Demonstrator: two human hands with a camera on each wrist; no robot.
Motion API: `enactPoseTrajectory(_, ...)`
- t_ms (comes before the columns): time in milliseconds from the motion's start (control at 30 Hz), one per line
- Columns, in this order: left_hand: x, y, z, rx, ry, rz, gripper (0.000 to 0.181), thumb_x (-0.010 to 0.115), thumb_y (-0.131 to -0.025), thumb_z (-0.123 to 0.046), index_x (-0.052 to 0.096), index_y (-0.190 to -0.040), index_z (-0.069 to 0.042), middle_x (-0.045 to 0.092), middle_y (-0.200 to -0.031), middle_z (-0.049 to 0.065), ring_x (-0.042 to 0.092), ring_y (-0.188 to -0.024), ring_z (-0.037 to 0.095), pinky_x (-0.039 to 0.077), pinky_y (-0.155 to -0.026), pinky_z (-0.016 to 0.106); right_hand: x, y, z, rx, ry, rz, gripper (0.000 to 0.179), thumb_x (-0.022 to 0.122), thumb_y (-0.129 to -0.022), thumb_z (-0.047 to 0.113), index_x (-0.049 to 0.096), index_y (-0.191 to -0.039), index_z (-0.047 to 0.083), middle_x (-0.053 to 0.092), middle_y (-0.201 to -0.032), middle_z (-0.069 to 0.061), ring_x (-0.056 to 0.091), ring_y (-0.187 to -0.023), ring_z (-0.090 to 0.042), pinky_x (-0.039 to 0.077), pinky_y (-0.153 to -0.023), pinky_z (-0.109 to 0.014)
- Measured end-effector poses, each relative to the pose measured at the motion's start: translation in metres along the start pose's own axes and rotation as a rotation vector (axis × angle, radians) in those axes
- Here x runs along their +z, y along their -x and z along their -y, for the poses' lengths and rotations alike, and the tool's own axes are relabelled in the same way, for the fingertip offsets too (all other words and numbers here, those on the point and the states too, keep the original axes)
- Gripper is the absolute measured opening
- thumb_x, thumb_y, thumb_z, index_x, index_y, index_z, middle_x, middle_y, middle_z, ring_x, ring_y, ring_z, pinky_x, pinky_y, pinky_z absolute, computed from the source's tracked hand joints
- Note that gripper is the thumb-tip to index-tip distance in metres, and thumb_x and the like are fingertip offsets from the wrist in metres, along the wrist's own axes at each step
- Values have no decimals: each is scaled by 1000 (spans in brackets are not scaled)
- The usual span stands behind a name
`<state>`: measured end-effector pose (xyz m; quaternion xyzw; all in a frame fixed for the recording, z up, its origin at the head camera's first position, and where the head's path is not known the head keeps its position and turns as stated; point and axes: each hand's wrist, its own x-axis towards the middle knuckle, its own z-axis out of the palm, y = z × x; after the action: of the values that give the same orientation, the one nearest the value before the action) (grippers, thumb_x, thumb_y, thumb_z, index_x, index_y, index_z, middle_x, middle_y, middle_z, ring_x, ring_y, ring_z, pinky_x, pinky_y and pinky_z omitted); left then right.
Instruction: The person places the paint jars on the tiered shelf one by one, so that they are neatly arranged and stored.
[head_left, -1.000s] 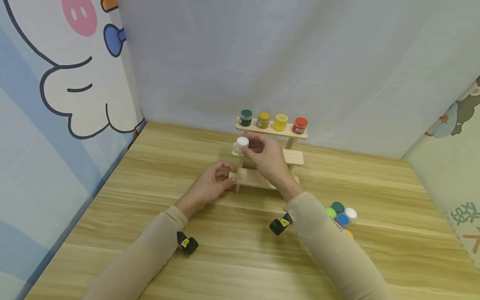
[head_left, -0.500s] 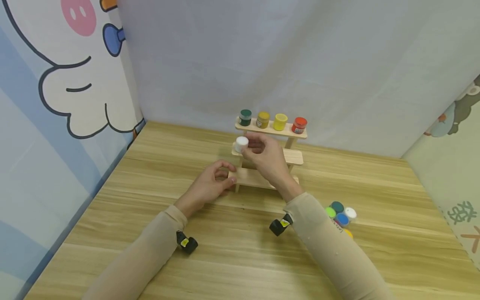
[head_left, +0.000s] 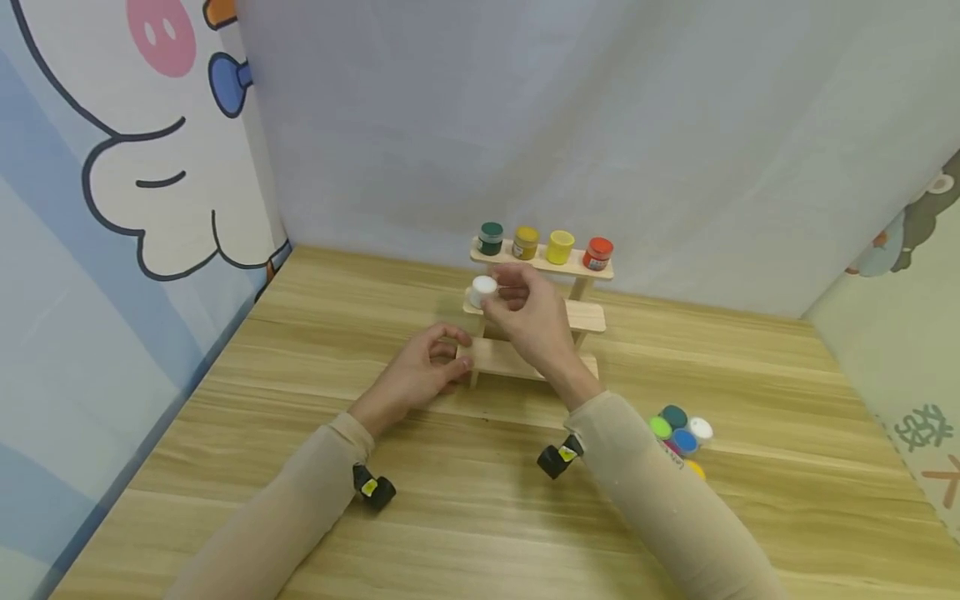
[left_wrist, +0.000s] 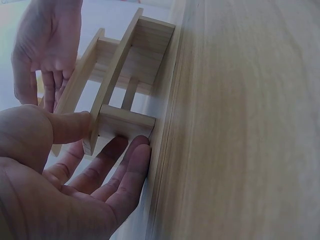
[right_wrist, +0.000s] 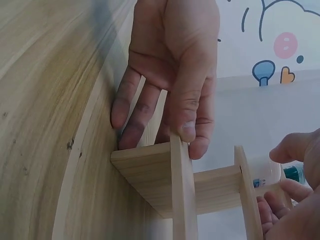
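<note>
A three-tier wooden stand (head_left: 510, 358) stands on the table. My left hand (head_left: 420, 367) grips the left end of its lowest shelf. In the left wrist view, the thumb (left_wrist: 72, 126) lies on the shelf and the fingers curl beneath against the leg. On the left end of the middle shelf sits a white paint jar (head_left: 483, 291), upright. My right hand (head_left: 534, 317) holds this jar from its right side between thumb and fingers. The right wrist view shows the jar's clear side (right_wrist: 264, 172) on the shelf, with the right hand (right_wrist: 295, 205) partly cut off by the frame.
Along the top shelf stand dark green (head_left: 491, 239), ochre (head_left: 526, 242), yellow (head_left: 560, 247) and red (head_left: 598, 254) paint jars. More jars, among them a blue one (head_left: 684, 442), cluster on the table (head_left: 480, 517) by the right sleeve. A grey curtain (head_left: 525, 125) hangs behind the stand.
</note>
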<state>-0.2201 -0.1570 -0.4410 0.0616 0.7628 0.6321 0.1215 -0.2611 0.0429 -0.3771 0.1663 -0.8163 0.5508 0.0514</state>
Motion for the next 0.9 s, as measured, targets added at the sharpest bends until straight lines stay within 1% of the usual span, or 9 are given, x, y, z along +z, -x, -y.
enactPoseTrajectory(100,1,-1,1,0,2,7,26,69,-113,-14,62,-137,-10,74,-125,17,75,-113,30,66,-90,43,-3,3,3,0,14,-25,51,80,-103,13,63,-150,5,69,-144,-13,68,-128,-29,58,-110,-46)
enactPoseTrajectory(233,1,-2,1,-5,-1,5,26,70,-113,-14,62,-138,-12,74,-128,16,75,-114,30,67,-91,43,-9,7,9,15,7,-39,53,81,-102,13,62,-151,11,66,-149,-8,66,-132,-32,59,-111,-46)
enactPoseTrajectory(300,1,-1,1,-4,-4,3,26,70,-112,-14,62,-138,-12,73,-128,17,75,-113,30,67,-91,44,-13,9,11,23,6,-45,53,81,-101,13,62,-151,11,67,-148,-5,66,-132,-32,60,-108,-45)
enactPoseTrajectory(533,3,-1,1,-2,-4,4,26,69,-112,-12,62,-138,-10,73,-126,17,73,-113,32,67,-93,45,-31,15,19,5,7,-89,53,82,-99,12,64,-149,9,70,-137,-9,68,-125,-29,63,-100,-46)
enactPoseTrajectory(733,3,0,0,-1,-8,7,27,69,-112,-12,62,-139,-12,73,-125,16,73,-112,29,67,-93,44,-52,24,27,-29,-24,-100,54,81,-99,12,63,-151,10,68,-139,-11,68,-125,-30,60,-95,-42)
enactPoseTrajectory(900,3,2,-1,-4,-8,9,28,68,-113,-12,62,-140,-12,72,-128,16,72,-113,30,67,-95,45,-69,30,32,-67,-50,-126,55,80,-100,8,61,-151,9,66,-140,-15,68,-121,-26,58,-93,-37)
